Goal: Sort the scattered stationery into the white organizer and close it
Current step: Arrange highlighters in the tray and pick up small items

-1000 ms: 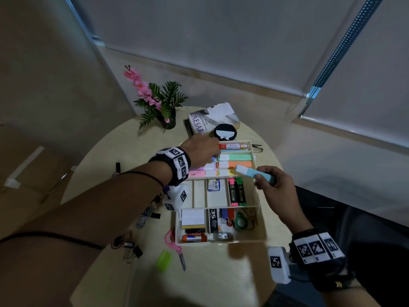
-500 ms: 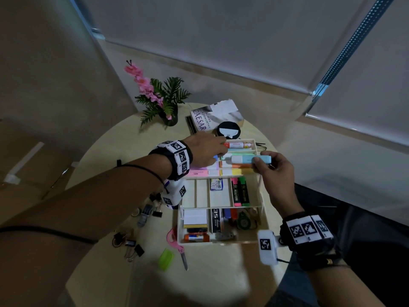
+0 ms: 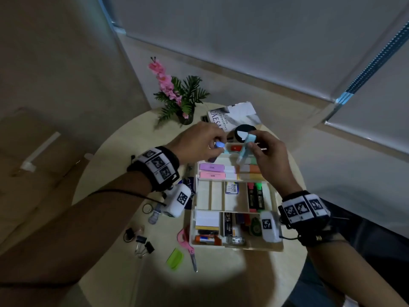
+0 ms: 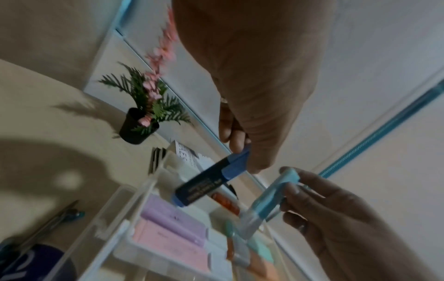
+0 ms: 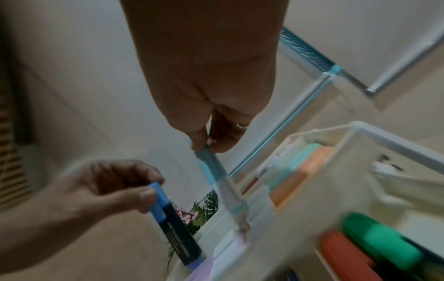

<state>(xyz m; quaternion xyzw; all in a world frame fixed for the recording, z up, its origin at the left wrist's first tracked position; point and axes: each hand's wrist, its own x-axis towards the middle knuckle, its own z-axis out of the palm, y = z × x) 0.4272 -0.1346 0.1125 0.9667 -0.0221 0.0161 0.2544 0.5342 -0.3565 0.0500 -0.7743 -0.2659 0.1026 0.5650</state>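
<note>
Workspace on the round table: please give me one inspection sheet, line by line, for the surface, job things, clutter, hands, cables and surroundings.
Surface: round pale table, lit in the middle.
Job's things: white organizer open, holding pastel markers, sticky notes, red and green highlighters; scissors, binder clips and a green piece lie outside it.
Clutter: book, potted plant.
Hands: left hand holds a dark blue highlighter; right hand pinches a light blue marker above the top row.
Cables: thin black cord along the left forearm.
Surroundings: closed window blinds, beige wall.
</note>
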